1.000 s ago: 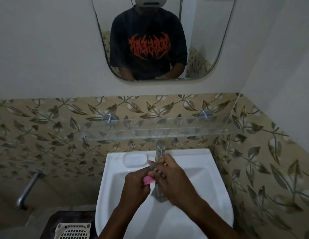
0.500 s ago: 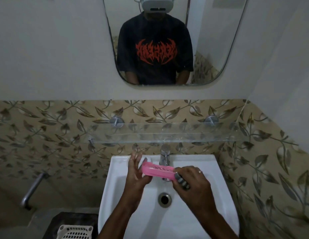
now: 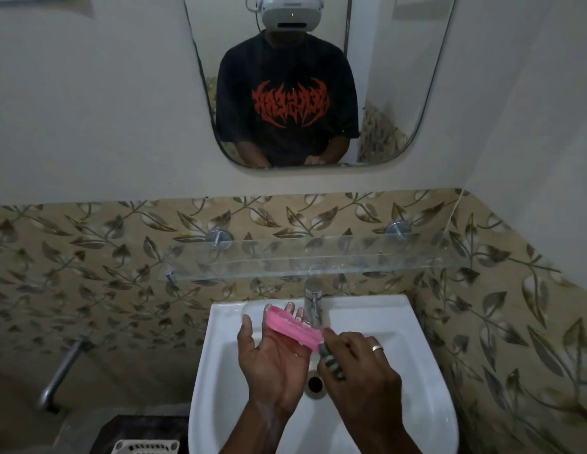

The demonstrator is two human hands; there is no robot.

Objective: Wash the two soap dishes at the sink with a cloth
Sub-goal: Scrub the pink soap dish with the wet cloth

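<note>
Leaf-patterned tiles (image 3: pixel 89 257), glass shelf (image 3: pixel 305 260), mirror (image 3: pixel 400 77).

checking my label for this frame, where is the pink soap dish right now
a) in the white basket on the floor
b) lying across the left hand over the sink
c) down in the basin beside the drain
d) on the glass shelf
b: the pink soap dish lies across the flat left hand above the sink, clear of the drain, while the right hand grips the cloth at the dish's end.
</note>
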